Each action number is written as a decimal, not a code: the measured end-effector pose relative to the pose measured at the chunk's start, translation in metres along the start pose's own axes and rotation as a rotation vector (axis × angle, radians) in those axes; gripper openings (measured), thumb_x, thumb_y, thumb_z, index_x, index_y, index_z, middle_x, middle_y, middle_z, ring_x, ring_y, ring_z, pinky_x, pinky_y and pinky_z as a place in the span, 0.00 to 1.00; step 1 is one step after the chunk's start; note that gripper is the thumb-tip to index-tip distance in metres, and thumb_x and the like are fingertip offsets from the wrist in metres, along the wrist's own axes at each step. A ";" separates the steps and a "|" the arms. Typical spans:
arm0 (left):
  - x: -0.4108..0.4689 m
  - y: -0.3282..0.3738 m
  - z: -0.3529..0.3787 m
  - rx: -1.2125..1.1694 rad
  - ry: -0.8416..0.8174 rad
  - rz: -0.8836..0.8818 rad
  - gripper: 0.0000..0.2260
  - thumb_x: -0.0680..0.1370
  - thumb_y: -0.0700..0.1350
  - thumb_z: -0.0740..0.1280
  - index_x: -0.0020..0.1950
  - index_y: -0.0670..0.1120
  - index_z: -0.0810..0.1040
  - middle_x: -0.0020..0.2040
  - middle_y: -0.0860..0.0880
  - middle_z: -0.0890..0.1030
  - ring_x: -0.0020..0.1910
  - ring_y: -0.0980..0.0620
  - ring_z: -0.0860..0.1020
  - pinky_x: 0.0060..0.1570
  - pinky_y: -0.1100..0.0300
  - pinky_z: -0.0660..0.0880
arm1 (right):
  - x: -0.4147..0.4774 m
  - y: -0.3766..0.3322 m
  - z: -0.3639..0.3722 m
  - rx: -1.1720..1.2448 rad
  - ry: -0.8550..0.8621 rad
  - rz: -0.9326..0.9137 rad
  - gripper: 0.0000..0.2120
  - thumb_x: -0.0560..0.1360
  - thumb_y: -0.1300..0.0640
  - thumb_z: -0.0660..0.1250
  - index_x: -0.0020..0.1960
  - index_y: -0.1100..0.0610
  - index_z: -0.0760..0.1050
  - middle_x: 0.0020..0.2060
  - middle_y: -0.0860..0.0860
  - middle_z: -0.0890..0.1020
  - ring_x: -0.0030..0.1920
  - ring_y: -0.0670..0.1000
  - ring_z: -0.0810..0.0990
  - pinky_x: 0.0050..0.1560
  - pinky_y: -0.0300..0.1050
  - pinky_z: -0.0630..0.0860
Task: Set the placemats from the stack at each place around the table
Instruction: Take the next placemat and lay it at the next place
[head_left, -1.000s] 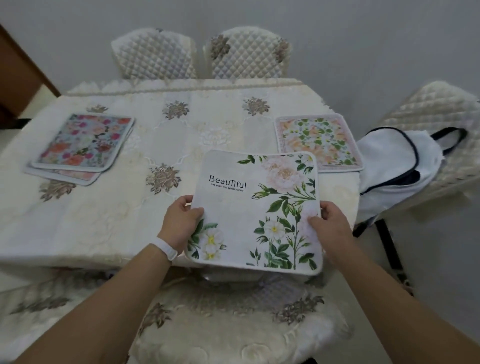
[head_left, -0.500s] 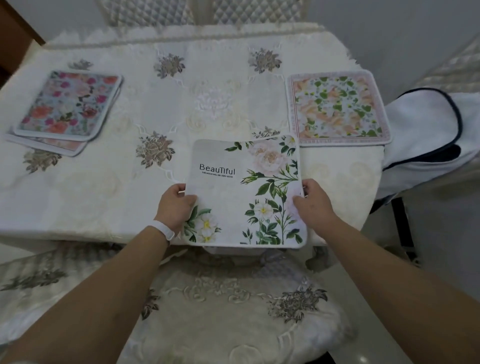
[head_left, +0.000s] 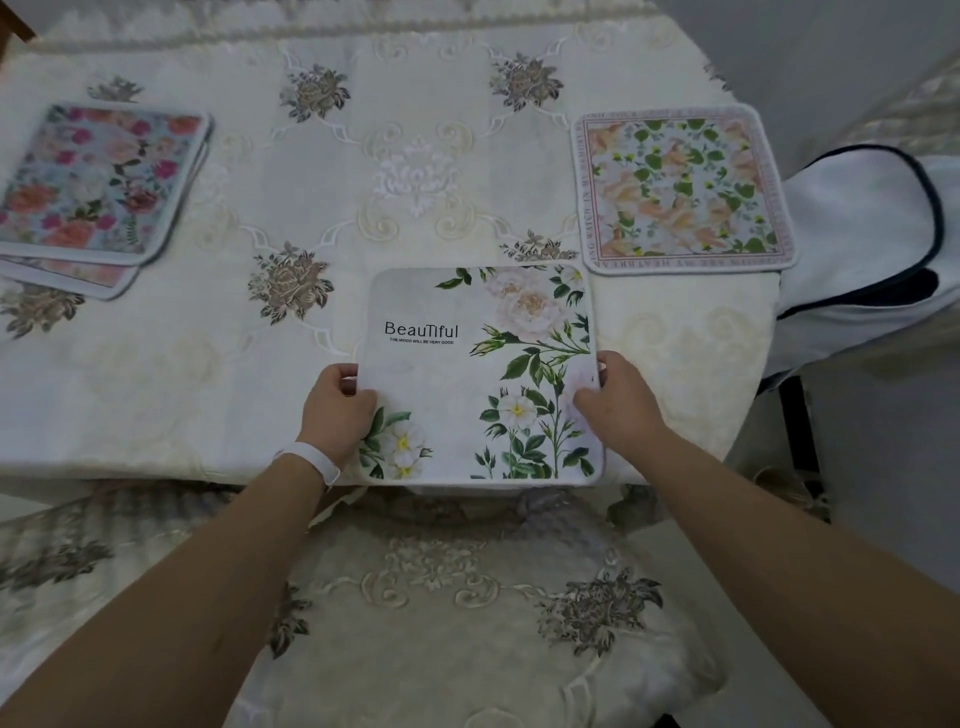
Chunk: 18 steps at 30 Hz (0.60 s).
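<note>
A white placemat (head_left: 467, 374) printed with roses and the word "Beautiful" lies at the near edge of the table (head_left: 156, 374), its front rim just over the edge. My left hand (head_left: 337, 410) grips its left side and my right hand (head_left: 618, 405) grips its right side. A peach and green floral placemat (head_left: 680, 189) lies flat at the right side of the table. The stack of remaining placemats (head_left: 98, 182), topped by a pink and blue floral one, sits at the far left.
A cushioned chair seat (head_left: 457, 623) is directly below me against the table. A white bag with dark trim (head_left: 862, 228) rests on the chair to the right. The embroidered cream tablecloth covers the whole table.
Both hands have lowered the "Beautiful" placemat from a raised, tilted hold down onto the near edge of the table. My view has tipped downward and closer.
</note>
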<state>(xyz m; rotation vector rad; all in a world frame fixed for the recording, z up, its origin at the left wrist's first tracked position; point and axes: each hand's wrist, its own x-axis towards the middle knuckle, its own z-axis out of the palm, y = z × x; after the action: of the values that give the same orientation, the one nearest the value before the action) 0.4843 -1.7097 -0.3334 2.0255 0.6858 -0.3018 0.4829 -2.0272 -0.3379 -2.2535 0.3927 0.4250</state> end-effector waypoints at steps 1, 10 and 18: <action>-0.001 -0.003 -0.001 0.052 0.009 0.037 0.13 0.74 0.40 0.66 0.58 0.47 0.73 0.47 0.51 0.79 0.47 0.49 0.78 0.53 0.50 0.76 | -0.002 0.003 0.001 -0.091 0.008 -0.030 0.16 0.72 0.59 0.64 0.60 0.57 0.71 0.50 0.53 0.77 0.48 0.55 0.78 0.40 0.44 0.74; -0.025 -0.055 -0.018 0.622 -0.154 0.452 0.33 0.68 0.57 0.72 0.68 0.43 0.71 0.69 0.42 0.71 0.68 0.43 0.68 0.68 0.49 0.64 | -0.038 0.040 0.003 -0.507 -0.014 -0.294 0.28 0.73 0.49 0.70 0.69 0.59 0.70 0.65 0.57 0.73 0.64 0.59 0.70 0.62 0.54 0.70; -0.034 -0.070 -0.018 0.576 -0.180 0.507 0.45 0.62 0.56 0.80 0.74 0.45 0.65 0.76 0.44 0.61 0.76 0.45 0.57 0.73 0.51 0.56 | -0.055 0.055 0.009 -0.504 -0.079 -0.293 0.37 0.69 0.34 0.66 0.73 0.50 0.65 0.76 0.54 0.61 0.75 0.57 0.58 0.74 0.56 0.55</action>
<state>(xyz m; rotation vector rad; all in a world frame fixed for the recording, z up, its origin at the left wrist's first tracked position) 0.4153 -1.6782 -0.3574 2.5873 -0.0586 -0.4025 0.4092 -2.0478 -0.3564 -2.7149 -0.1042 0.4957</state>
